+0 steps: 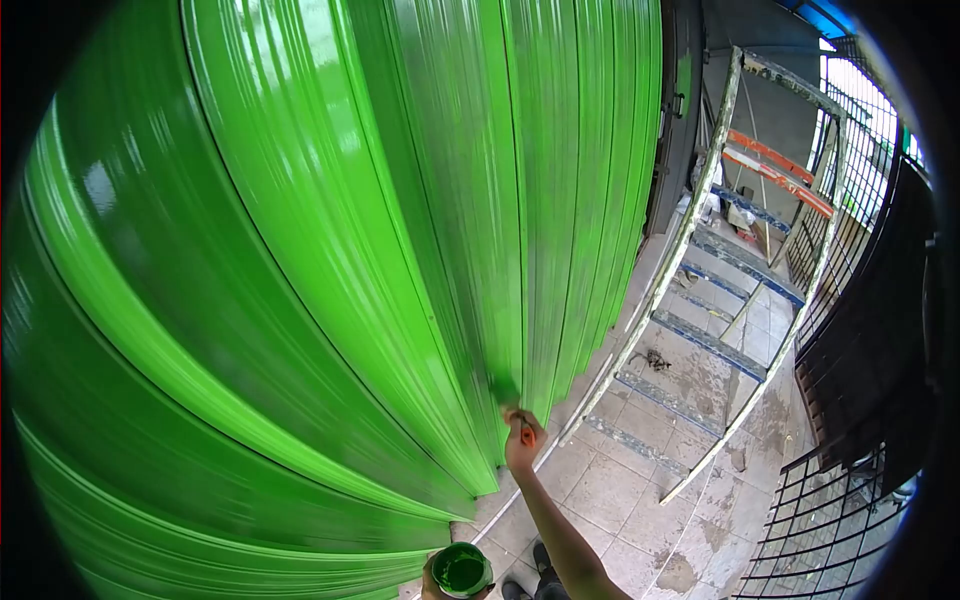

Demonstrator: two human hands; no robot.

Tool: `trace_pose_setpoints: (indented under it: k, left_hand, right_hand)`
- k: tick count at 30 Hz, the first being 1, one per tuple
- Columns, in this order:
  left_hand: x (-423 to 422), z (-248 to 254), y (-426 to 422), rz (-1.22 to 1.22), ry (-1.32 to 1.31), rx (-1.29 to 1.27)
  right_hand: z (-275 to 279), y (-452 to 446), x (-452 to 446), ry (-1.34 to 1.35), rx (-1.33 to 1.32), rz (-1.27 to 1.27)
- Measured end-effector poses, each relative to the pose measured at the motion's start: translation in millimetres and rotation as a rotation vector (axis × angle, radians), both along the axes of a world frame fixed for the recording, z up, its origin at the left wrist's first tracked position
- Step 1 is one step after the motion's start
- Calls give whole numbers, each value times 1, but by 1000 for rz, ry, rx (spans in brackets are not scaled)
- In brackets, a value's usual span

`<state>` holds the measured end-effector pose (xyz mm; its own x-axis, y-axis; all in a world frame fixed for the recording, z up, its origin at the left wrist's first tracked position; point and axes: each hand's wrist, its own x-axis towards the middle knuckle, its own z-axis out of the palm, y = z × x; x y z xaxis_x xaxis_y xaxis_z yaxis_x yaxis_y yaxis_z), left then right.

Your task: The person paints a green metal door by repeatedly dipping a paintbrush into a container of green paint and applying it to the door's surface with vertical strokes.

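Note:
My right hand (525, 440) is closed around the handle of a paintbrush (508, 402), part of an orange handle showing between the fingers. The bristles meet the lower part of a green corrugated metal panel (440, 250). Streaks of glossy green paint cover the panel, with duller greyish patches in the middle folds. At the bottom of the view my left hand (430, 582) grips a paint can (462, 570) with green paint inside. Most of that hand is hidden by the can and the frame's edge.
A paint-spattered stepladder (710, 340) stands on the right, with an orange bar (775, 160) near its top. Stained floor tiles (620, 500) lie below. A black metal grille (820, 520) is at the lower right, and my shoes (515, 588) show at the bottom.

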<state>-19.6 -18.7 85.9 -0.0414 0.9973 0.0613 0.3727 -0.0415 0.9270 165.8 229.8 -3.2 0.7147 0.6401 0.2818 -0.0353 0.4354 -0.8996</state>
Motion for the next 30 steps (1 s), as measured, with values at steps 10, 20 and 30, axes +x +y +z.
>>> trace_pose_setpoints:
  k: [10,20,30]
  left_hand:
    - [28,87,55,-20,167,388]
    - [56,237,95,-29,216,1021]
    - [49,271,87,-58,272,1205]
  right_hand:
    - [217,-152,83,135,56,489]
    - [381,-259,63,-180,250,450]
    - [405,-240,27,-580,212,354]
